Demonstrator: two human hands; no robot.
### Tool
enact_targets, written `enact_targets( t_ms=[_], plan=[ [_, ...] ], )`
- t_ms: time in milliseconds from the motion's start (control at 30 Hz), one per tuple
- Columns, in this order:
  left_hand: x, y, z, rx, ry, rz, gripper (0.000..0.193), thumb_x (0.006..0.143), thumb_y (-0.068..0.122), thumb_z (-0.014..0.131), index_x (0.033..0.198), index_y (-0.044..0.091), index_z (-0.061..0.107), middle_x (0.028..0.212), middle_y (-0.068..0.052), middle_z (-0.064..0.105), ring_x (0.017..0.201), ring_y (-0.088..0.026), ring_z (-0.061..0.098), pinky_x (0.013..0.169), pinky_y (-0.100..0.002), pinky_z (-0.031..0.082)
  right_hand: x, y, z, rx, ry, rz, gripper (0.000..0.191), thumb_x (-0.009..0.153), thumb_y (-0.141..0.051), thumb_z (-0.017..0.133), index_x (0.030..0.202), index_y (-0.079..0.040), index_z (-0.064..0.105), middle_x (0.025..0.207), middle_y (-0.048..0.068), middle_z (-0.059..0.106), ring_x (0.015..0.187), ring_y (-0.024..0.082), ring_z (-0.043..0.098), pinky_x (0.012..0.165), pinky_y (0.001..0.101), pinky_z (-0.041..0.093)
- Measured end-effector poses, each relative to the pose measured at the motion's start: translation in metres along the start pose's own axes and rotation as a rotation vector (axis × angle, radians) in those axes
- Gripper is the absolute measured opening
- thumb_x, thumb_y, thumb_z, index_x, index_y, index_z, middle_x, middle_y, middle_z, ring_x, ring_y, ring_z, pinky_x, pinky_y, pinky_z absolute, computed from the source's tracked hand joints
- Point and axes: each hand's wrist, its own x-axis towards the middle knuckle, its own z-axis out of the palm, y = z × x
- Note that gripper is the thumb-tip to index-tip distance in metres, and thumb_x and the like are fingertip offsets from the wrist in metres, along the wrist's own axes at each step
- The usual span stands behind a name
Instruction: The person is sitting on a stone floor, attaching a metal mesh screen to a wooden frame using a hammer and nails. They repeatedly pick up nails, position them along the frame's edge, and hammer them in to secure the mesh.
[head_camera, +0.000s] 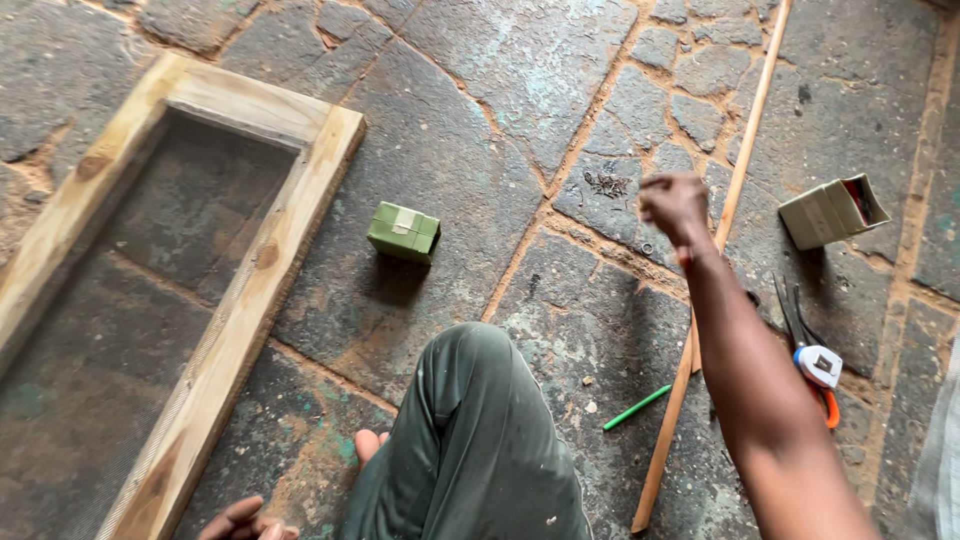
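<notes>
Right hand (676, 208) raised above the stone floor (480, 150), fingers curled inward, blurred so any contents cannot be told, hovering just beside a small pile of nails (606, 183) and over a thin wooden strip (712, 270), left hand (245, 520) at bottom edge, grip unclear.

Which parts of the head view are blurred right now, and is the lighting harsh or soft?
Head view: the right hand is motion-blurred, so its grip cannot be read; the green box, wooden frame and stone floor are sharp; lighting is soft and even, with only faint shadows and no glare.
</notes>
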Motion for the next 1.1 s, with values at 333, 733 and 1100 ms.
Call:
enact_targets(
  t_ms=[333,733,1100],
  plan=[
    [-0.031,0.114,0.043,-0.056,-0.264,0.185,0.046,0.082,0.001,0.072,0.125,-0.008,0.058,0.091,-0.023,0.074,0.087,-0.029,0.079,0.077,-0.046,0.065,-0.058,0.083,0.025,-0.328,0.117,-0.466,0.012,0.085,-0.010,0.077,0.094,-0.002,0.080,0.091,0.017,0.077,0.074,0.026,0.072,0.063,0.0357,0.062],
    [-0.017,0.079,0.034,0.011,-0.271,0.157,0.051,0.081,-0.002,0.074,0.128,-0.008,0.056,0.086,-0.025,0.075,0.084,-0.032,0.077,0.079,-0.047,0.066,-0.059,0.087,-0.011,-0.277,0.351,-0.366,0.015,0.094,-0.015,0.072,0.098,-0.004,0.082,0.091,0.017,0.077,0.079,0.027,0.075,0.076,0.0390,0.061],
    [-0.047,0.126,0.068,-0.052,-0.319,0.370,0.043,0.078,0.000,0.076,0.119,-0.006,0.064,0.092,-0.020,0.079,0.087,-0.026,0.081,0.079,-0.043,0.065,-0.135,0.085,-0.035,-0.008,0.276,-0.202,0.022,0.096,-0.019,0.073,0.114,-0.007,0.076,0.107,0.012,0.077,0.090,0.021,0.075,0.074,0.0350,0.063]
  ],
)
